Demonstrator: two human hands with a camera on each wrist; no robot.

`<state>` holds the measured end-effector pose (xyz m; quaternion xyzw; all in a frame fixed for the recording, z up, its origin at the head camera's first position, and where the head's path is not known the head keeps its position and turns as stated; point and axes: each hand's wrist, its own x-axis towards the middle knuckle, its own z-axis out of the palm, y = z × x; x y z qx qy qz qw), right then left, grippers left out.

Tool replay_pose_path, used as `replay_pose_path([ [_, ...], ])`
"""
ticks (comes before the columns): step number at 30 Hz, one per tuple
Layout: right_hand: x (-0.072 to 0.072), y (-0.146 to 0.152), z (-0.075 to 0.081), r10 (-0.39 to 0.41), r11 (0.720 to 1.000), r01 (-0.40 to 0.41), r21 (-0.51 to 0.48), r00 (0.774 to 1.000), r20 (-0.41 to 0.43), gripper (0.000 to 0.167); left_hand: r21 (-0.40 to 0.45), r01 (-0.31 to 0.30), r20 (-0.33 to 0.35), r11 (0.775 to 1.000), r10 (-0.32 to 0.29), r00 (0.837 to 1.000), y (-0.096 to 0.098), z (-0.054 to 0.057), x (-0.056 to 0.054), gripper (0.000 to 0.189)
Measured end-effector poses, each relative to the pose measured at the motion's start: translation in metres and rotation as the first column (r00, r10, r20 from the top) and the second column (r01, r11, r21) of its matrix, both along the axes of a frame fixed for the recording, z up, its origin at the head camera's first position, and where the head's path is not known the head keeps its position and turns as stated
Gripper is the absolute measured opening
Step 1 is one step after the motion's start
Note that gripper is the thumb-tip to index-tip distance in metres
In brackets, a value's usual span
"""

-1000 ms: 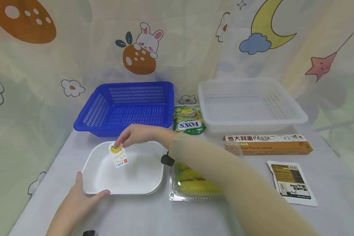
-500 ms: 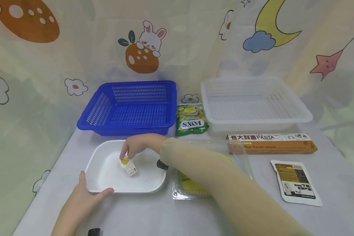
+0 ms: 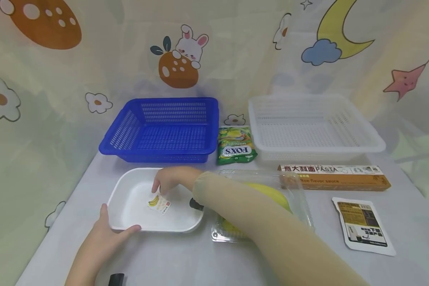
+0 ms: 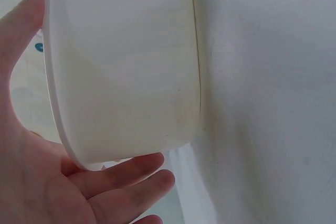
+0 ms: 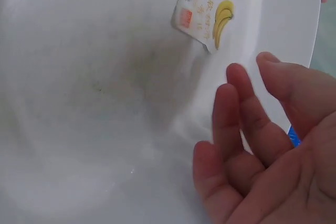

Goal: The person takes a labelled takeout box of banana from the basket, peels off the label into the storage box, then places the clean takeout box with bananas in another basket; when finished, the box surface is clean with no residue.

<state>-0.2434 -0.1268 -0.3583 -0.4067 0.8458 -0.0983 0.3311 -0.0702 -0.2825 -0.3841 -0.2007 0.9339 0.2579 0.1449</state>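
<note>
A white plastic basin [image 3: 128, 198] stands on the table at the front left. My left hand [image 3: 105, 238] holds its near left corner, with the thumb at the front rim; in the left wrist view the fingers [image 4: 126, 177] lie against the outer wall [image 4: 126, 77]. Inside the basin lies a small white card [image 3: 159, 203] printed with yellow bananas. My right hand [image 3: 171, 178] hovers over the basin beside the card. The right wrist view shows the right hand's loosely bent fingers [image 5: 228, 114] apart from the card [image 5: 202, 14], with nothing between them.
Right of the basin, a clear plastic box [image 3: 218, 234] holds yellow fruit, partly behind my right sleeve [image 3: 257, 222]. A blue basket [image 3: 161, 155], a candy bag [image 3: 236, 147] and a white basket [image 3: 318, 149] stand behind. A pasta box [image 3: 339, 180] and a flat pouch [image 3: 364, 226] are at right.
My right hand has lowered the card from near the back rim into the basin and let go of it. The left hand stays at the basin's corner. The head view has shifted slightly.
</note>
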Motion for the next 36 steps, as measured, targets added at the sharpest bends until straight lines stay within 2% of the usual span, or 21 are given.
replay_pose_path([
  [6, -0.004, 0.002, -0.003, -0.011, 1.0, 0.011, 0.007, 1.0, -0.012, 0.036, 0.01, -0.016, 0.01, 1.0, 0.016, 1.0, -0.001, -0.002, -0.001, 0.131],
  [14, -0.004, 0.005, -0.001, -0.021, 1.0, 0.022, -0.015, 0.999, 0.05, 0.038, 0.009, -0.009, 0.007, 1.0, 0.009, 1.0, 0.0, -0.002, -0.001, 0.132],
  [17, 0.0, 0.013, 0.012, -0.004, 0.998, 0.008, -0.07, 0.998, 0.068, 0.039, 0.002, -0.006, 0.012, 1.0, 0.006, 1.0, 0.001, -0.001, 0.0, 0.132],
  [21, 0.007, 0.043, 0.046, 0.012, 0.979, -0.001, -0.203, 0.999, 0.052, 0.037, -0.019, -0.013, 0.036, 1.0, 0.014, 0.999, 0.002, 0.003, -0.001, 0.132],
  [25, 0.015, 0.097, 0.081, -0.029, 0.943, 0.034, -0.33, 0.999, 0.02, 0.033, -0.02, -0.006, 0.026, 1.0, 0.006, 1.0, 0.001, 0.003, -0.003, 0.132],
  [28, 0.024, 0.147, 0.098, -0.11, 0.898, 0.093, -0.43, 0.994, -0.015, 0.03, -0.003, 0.008, -0.044, 1.0, -0.008, 0.999, -0.002, -0.003, 0.0, 0.128],
  [31, 0.035, 0.199, 0.105, -0.239, 0.839, 0.188, -0.511, 0.97, -0.036, 0.027, -0.026, 0.008, -0.129, 1.0, -0.012, 0.992, -0.001, -0.009, 0.003, 0.122],
  [34, 0.048, 0.246, 0.1, -0.354, 0.784, 0.254, -0.566, 0.932, -0.072, 0.026, -0.117, 0.016, -0.244, 0.993, -0.044, 0.969, 0.008, -0.009, 0.001, 0.115],
  [36, 0.056, 0.271, 0.094, -0.419, 0.764, 0.287, -0.579, 0.902, -0.107, 0.027, -0.169, 0.041, -0.349, 0.985, -0.099, 0.932, 0.018, -0.007, -0.002, 0.108],
])
